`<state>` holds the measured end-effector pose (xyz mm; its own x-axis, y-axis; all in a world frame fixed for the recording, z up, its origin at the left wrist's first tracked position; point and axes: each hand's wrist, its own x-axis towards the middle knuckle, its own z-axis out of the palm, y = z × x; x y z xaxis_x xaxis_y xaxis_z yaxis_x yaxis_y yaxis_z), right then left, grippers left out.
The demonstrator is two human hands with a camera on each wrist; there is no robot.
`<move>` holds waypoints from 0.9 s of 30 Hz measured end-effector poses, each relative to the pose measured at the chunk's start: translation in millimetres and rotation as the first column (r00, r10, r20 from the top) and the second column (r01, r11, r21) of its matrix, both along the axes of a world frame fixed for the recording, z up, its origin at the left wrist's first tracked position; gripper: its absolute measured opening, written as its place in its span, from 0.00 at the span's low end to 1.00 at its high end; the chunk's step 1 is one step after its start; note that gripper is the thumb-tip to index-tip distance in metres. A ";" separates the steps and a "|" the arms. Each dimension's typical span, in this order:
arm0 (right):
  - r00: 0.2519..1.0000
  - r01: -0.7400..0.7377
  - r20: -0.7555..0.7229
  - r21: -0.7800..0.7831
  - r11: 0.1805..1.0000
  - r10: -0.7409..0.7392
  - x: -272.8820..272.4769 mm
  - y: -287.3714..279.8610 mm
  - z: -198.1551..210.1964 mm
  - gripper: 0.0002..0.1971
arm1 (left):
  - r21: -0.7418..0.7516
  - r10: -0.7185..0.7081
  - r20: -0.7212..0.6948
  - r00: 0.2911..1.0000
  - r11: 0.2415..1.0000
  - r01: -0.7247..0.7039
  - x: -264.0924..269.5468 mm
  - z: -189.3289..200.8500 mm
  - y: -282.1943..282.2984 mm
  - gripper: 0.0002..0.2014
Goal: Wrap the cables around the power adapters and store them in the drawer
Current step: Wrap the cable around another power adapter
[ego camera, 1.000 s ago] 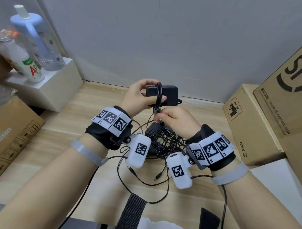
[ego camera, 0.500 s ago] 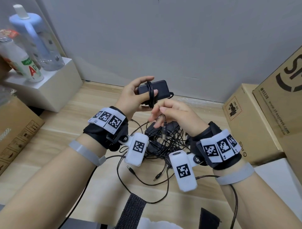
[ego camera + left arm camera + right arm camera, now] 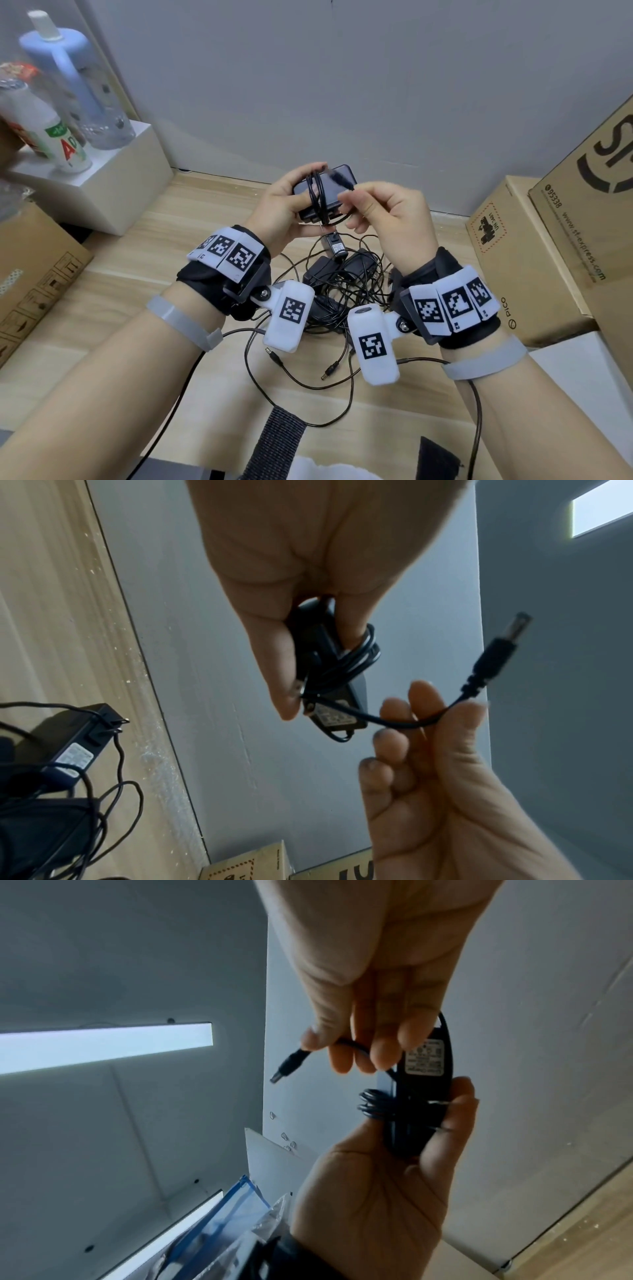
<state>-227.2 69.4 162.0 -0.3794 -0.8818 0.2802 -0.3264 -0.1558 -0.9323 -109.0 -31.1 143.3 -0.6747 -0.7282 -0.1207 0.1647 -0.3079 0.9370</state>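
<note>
Nearest, loose black cables (image 3: 301, 373) are spread on the wooden table (image 3: 102, 308), and two small plug ends are seen lying there. Just past them, a pile of black power adapters (image 3: 342, 270) is tangled with more cable between the two wrists. Above this pile, a black power adapter (image 3: 337, 181) is held up in the air by the left hand (image 3: 284, 205). The grip of this hand is closed around the adapter, with the thumb on one side and the fingers on the other. A black cable (image 3: 317, 195) is wound around the middle of the adapter in a few loops. In the left wrist view the loops (image 3: 356, 656) are seen pressed under the fingers. The free end of the cable is pinched by the right hand (image 3: 387, 219), just beside the adapter. The grip of this hand is closed on the cable between the thumb and the bent fingers. The round plug (image 3: 496, 653) at the end is left sticking out past the fingertips. A white label (image 3: 424, 1058) is seen on the adapter in the right wrist view. Off to the right, brown cardboard boxes (image 3: 534, 260) are stood on the table. Off to the left, bottles (image 3: 54, 99) are set on a white box (image 3: 113, 192). A grey wall (image 3: 342, 85) is seen farthest back. No drawer is seen in any view.
</note>
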 end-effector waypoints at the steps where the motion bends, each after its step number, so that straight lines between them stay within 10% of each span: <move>1: 0.999 0.016 0.039 0.007 1.000 -0.016 -0.5 -0.3 1.4 0.07 | 0.017 -0.006 -0.004 1.000 1.000 0.006 0.2 -0.2 -0.2 0.18; 21: 0.980 0.185 -0.103 0.154 0.971 -0.171 -0.9 -6.5 -1.4 0.08 | -0.053 -0.096 0.067 0.993 0.994 0.100 -2.5 1.0 12.6 0.29; 27: 0.927 0.144 -0.369 0.204 0.968 -0.060 -1.2 -5.9 -5.1 0.04 | -0.125 -0.085 0.141 0.986 0.987 0.103 -0.4 3.0 13.2 0.29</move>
